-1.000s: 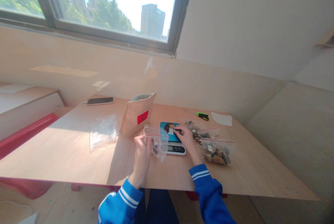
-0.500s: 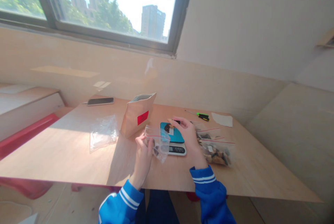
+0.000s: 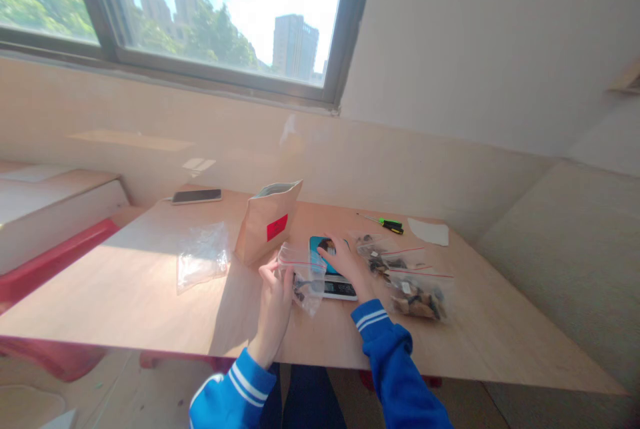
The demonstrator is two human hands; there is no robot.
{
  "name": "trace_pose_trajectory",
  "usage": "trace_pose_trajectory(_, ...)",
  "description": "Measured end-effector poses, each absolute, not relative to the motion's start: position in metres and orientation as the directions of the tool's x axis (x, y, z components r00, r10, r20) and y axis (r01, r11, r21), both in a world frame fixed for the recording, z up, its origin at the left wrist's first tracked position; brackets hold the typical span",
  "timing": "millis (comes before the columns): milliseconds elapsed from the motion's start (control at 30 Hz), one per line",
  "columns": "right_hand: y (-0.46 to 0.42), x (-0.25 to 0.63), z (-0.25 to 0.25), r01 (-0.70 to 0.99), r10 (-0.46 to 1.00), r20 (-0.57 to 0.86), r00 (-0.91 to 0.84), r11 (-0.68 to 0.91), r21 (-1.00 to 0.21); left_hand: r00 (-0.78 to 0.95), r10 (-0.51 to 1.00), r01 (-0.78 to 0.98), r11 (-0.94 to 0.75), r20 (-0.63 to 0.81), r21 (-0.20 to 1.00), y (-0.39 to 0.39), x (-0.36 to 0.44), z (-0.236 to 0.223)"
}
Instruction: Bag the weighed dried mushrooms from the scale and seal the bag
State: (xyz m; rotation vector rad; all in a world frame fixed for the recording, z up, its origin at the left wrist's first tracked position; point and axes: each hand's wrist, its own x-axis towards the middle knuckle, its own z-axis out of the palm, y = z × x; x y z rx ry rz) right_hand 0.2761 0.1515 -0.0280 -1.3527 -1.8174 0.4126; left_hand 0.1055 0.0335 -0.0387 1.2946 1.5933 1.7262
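We hold a small clear zip bag [image 3: 306,277] upright by its left edge in our left hand [image 3: 274,292], fingers pinched on the plastic just above the near middle of the table [image 3: 125,295], with a few dark pieces already at its bottom. Our right hand [image 3: 345,262] reaches over the blue-topped scale [image 3: 334,274] just right of the bag, fingers curled down onto the platform; whether they grip a piece there we cannot tell, as the hand covers it. To do this step well, we judge that we should keep the bag's mouth held wide and steady beside the scale, lift the pieces in a light pinch, and carry them the short way across without brushing the display. Counting what lies here: one scale, one bag in hand, two filled zip bags [image 3: 417,292] with red seal lines to the right, one heap of empty clear bags [image 3: 203,259] to the left, one brown paper pouch [image 3: 265,221] standing open behind, one phone [image 3: 197,196] at the far left, one green screwdriver [image 3: 387,224] and one white slip [image 3: 428,231] at the far right.
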Motion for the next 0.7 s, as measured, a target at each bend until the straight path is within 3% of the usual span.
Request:
trace_pose_trajectory(300,0.154,0.281,-0.026,0.613,0.897,0.433,-0.083,0.389,-0.688,-0.444,0.839,0.252,-0.222,0.316,0.942,0.031,0.106,-0.040)
trace_pose_trajectory(467,0.143,0.276,0.020,0.508,0.867,0.497,-0.031,0.442,-0.739,-0.421,0.849,0.225,-0.243,0.319,0.944,0.031,0.111,-0.037)
trace_pose_trajectory(533,0.131,0.269,0.047,0.387,0.829,0.559,0.007,0.513,-0.766,-0.401,0.853,0.205,-0.272,0.335,0.940,0.030,0.113,-0.033)
trace_pose_trajectory(600,0.115,0.262,0.071,0.333,0.806,0.591,-0.023,0.564,-0.756,-0.397,0.849,0.183,-0.300,0.349,0.936,0.030,0.114,-0.029)
trace_pose_trajectory(700,0.091,0.256,0.093,0.323,0.828,0.505,-0.243,0.560,-0.763,-0.406,0.853,0.153,-0.291,0.328,0.945,0.029,0.115,-0.024)
